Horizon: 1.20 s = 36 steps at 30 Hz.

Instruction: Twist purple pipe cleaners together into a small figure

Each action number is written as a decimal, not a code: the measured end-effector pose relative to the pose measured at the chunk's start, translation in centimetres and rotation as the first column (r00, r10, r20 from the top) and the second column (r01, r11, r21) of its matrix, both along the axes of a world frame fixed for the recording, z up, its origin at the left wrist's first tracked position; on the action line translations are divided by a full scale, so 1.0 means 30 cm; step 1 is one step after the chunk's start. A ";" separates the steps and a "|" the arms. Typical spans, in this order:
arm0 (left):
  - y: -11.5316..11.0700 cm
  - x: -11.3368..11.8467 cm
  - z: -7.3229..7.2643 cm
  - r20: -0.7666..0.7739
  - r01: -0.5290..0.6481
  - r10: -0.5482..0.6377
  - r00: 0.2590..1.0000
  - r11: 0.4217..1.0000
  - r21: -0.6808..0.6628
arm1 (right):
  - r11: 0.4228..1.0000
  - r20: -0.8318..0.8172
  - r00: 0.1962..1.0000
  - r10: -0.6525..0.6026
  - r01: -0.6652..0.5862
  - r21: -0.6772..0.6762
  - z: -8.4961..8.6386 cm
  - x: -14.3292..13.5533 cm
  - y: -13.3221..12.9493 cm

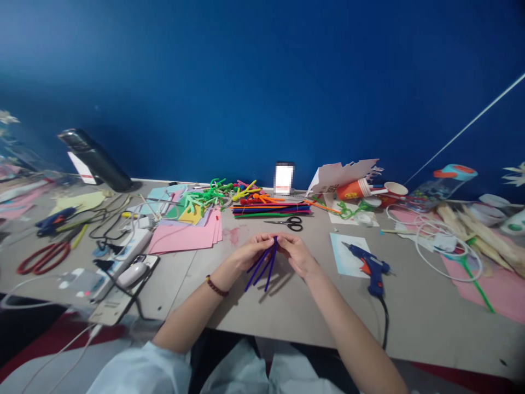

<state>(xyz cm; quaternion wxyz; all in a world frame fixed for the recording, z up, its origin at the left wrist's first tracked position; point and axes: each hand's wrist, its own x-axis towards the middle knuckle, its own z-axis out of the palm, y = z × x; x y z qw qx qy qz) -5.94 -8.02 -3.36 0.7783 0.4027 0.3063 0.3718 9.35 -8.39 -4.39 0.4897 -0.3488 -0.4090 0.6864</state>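
Note:
Several purple pipe cleaners (262, 268) are pinched together at their upper end, their loose ends fanning down toward me above the table. My left hand (256, 249) grips the bundle from the left, with a beaded bracelet on its wrist. From the right, my right hand (296, 253) pinches the same top end, so both sets of fingertips meet there. The exact join is partly hidden by the fingers. Just beyond the hands lie small black-handled scissors (293, 222) and a stack of coloured pipe cleaners (270, 209).
A blue glue gun (371, 265) rests on a light blue sheet at right, its cord running off the front edge. Pink paper (184, 235), a power strip (123, 262) and red-handled scissors (43, 257) lie left. A phone (284, 178) stands against the blue wall.

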 end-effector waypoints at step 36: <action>-0.011 0.005 0.019 0.080 -0.043 0.050 0.996 0.995 -0.087 | 0.931 0.168 0.979 -0.118 0.050 0.361 0.049 0.026 -0.007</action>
